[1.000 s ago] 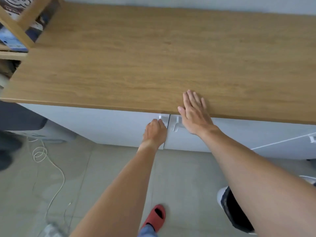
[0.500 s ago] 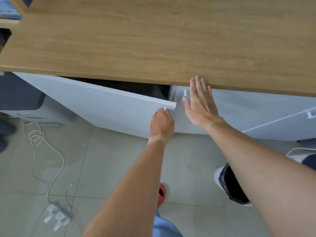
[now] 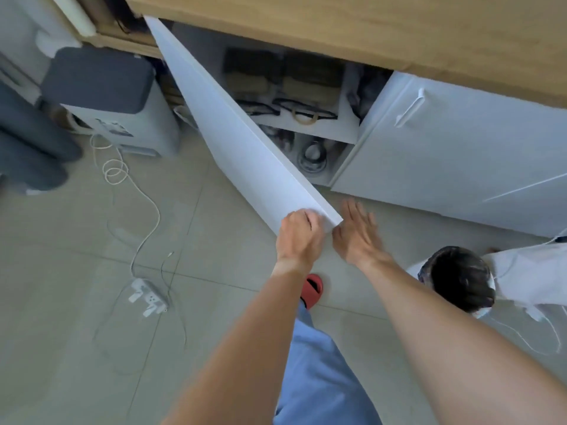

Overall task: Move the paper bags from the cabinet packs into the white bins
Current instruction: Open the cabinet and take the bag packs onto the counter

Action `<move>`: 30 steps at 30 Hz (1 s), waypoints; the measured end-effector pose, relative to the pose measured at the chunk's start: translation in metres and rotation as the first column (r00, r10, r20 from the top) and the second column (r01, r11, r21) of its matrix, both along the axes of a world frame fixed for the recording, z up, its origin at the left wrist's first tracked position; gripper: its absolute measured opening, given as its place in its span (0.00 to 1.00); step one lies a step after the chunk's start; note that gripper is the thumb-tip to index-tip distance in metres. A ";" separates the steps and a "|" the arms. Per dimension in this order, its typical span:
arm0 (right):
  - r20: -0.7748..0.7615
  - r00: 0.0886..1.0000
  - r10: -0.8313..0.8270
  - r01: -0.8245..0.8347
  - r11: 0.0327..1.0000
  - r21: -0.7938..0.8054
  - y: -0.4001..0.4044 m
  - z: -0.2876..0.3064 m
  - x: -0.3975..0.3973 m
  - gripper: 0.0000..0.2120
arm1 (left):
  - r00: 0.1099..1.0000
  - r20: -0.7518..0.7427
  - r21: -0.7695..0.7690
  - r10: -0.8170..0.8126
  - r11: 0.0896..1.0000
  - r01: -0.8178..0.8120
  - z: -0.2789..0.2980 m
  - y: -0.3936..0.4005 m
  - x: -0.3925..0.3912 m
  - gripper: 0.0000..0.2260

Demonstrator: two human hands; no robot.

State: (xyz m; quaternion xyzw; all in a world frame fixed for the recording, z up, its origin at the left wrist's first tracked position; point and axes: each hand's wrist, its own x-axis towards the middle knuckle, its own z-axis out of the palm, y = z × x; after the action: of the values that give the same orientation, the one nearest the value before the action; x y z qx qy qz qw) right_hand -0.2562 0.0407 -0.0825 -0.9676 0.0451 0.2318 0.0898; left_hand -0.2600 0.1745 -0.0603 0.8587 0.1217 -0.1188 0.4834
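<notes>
The white left cabinet door [image 3: 242, 139] stands swung wide open under the wooden countertop [image 3: 383, 29]. My left hand [image 3: 299, 236] is closed around the door's free corner at its handle. My right hand [image 3: 357, 234] hovers flat beside that corner with fingers spread, holding nothing. Inside, on the upper shelf [image 3: 343, 127], lie two packs of brown paper bags [image 3: 310, 81] with dark handles, side by side. A lower shelf holds blurred glass or metal items [image 3: 313, 154].
The right cabinet door [image 3: 445, 142] is closed, with a white handle [image 3: 411, 108]. A white bin with a black liner [image 3: 460, 277] stands on the floor at right. A grey-topped appliance [image 3: 101, 87], a white cable and power strip [image 3: 147, 297] lie left. My red slipper [image 3: 313, 288] is below the hands.
The left door went from closed to wide open, pulled by my left hand. My right hand left the countertop edge and dropped beside the door corner. The view tilted down, showing the shelves.
</notes>
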 end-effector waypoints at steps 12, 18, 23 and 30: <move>-0.093 0.942 0.323 -0.316 0.945 0.080 0.241 -0.028 -0.103 0.32 | 0.789 -0.205 -0.153 0.579 0.778 -0.610 -0.002 0.255 -0.120 0.13; -0.014 0.888 0.459 -0.452 0.880 0.146 0.333 -0.020 -0.128 0.34 | 0.716 -0.369 -0.372 0.593 0.612 -0.698 -0.002 0.350 -0.143 0.12; 0.033 0.879 0.476 -0.475 0.865 0.162 0.368 -0.016 -0.129 0.34 | 0.680 -0.339 -0.308 0.651 0.606 -0.734 0.006 0.382 -0.142 0.12; 0.003 0.900 0.435 -0.432 0.893 0.126 0.357 -0.016 -0.106 0.35 | 0.644 -0.283 -0.125 0.711 0.639 -0.759 0.002 0.393 -0.131 0.22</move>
State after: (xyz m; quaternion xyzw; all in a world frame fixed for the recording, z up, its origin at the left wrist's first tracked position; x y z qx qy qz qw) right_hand -0.3627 0.3975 -0.0984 -0.9428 -0.1851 0.2605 0.0950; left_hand -0.3910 0.5674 -0.0587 0.6535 0.4968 -0.0128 0.5709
